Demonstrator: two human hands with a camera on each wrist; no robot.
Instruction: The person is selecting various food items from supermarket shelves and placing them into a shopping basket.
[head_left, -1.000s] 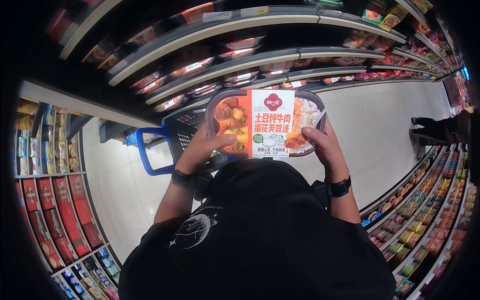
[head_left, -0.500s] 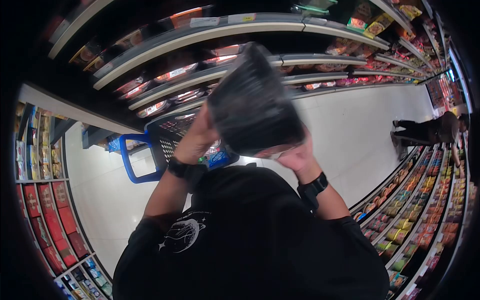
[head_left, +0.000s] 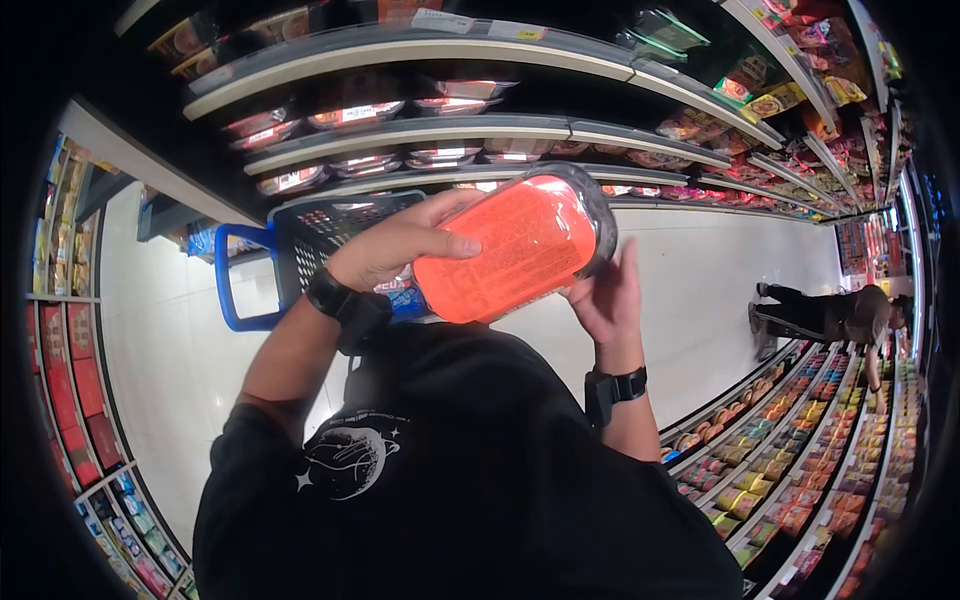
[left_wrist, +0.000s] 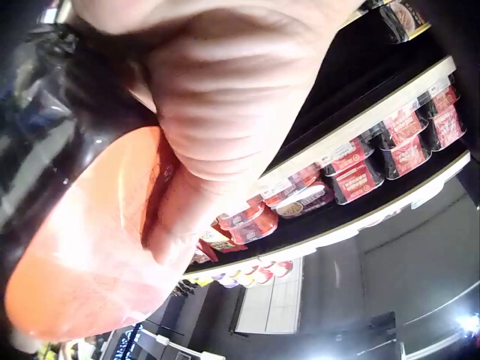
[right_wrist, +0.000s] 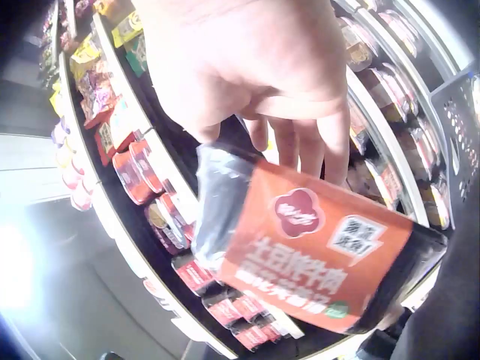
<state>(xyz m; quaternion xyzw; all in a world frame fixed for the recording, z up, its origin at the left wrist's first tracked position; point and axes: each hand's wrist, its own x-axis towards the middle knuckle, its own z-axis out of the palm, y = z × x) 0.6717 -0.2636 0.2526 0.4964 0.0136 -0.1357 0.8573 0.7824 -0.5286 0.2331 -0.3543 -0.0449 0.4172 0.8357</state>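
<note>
A packaged ready meal (head_left: 530,245) is held over my lap, its orange back panel of fine print facing up and dark plastic showing at the far end. My left hand (head_left: 400,245) grips its left end, thumb pressed on the orange panel; the left wrist view shows this thumb (left_wrist: 180,217) close up. My right hand (head_left: 608,305) is at the lower right end, thumb raised off the pack and fingers straight, partly hidden behind it. In the right wrist view, the orange side label (right_wrist: 300,255) carries a dark red logo and white characters.
A dark shopping basket cart (head_left: 310,235) with a blue handle (head_left: 225,280) stands at left, holding some packs. Shelves of boxed meals (head_left: 355,115) run ahead. Racks of small packs (head_left: 760,450) line the right, where another person (head_left: 840,315) reaches in. Pale tiled floor (head_left: 690,270) lies between.
The ready meal has been turned over from its picture front, past its dark side, to the orange printed back. My right thumb has come off its top; my left hand keeps its grip.
</note>
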